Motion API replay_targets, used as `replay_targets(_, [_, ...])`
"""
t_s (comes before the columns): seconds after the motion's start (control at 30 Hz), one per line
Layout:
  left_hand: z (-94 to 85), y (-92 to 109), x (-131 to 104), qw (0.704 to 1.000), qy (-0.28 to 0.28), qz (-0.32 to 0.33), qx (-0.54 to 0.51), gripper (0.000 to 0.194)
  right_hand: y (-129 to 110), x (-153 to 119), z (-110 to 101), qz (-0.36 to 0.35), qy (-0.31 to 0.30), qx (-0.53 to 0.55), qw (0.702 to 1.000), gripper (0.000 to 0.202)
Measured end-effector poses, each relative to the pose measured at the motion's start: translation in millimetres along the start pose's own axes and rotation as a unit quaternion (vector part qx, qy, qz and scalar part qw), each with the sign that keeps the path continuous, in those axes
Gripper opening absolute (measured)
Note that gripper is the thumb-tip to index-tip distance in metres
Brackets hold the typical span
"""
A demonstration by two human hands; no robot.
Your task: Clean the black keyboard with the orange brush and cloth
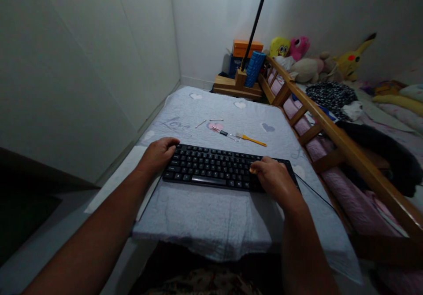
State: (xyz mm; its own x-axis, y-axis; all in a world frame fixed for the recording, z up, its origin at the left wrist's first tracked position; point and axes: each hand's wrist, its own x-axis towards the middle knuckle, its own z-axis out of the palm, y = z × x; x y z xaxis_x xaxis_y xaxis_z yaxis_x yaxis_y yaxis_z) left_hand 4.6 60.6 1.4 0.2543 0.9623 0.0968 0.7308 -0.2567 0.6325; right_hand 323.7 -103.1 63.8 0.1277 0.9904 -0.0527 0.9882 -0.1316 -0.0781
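Head view: keyboard flat on the cloth, likely light and stiff, best held by its ends. My left hand clamps its left end; my right hand bunches its fingers over the keys, any held item unclear.

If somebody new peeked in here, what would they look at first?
Probably the big black keyboard on the pale cloth, with the left hand at its left end and the right hand over its right part. Next, maybe the bright yellow plush toy and pink plush toy at the back right, beyond the wooden rail.
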Motion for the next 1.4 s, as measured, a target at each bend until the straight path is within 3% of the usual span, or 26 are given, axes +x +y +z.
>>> replay_targets(0.1, [-0.1, 0, 1, 1.000, 0.002, 0.000, -0.003, 0.044, -29, 14, -2, -0.064, 0.026, 0.021, 0.997, 0.031])
replay_targets(0.23, [0.5, -2, 2, 1.000, 0.003, 0.000, -0.001, 0.045, -67, 29, 12, -0.147, 0.063, 0.036, 0.986, 0.028])
replay_targets(0.37, [0.6, -2, 2, 1.000, 0.002, 0.005, -0.004, 0.045, -80, 34, 25, -0.177, 0.062, 0.047, 0.981, 0.024])
replay_targets(1.0, [0.2, -1, 1, 1.000, 0.002, 0.004, 0.000, 0.046, 1, 12, 25, -0.032, 0.052, 0.051, 0.997, 0.033])
replay_targets(1.4, [-1.4, 1, 0, 1.000, -0.003, -0.002, 0.011, 0.047, 20, 1, 17, 0.026, 0.014, 0.038, 0.999, 0.033])
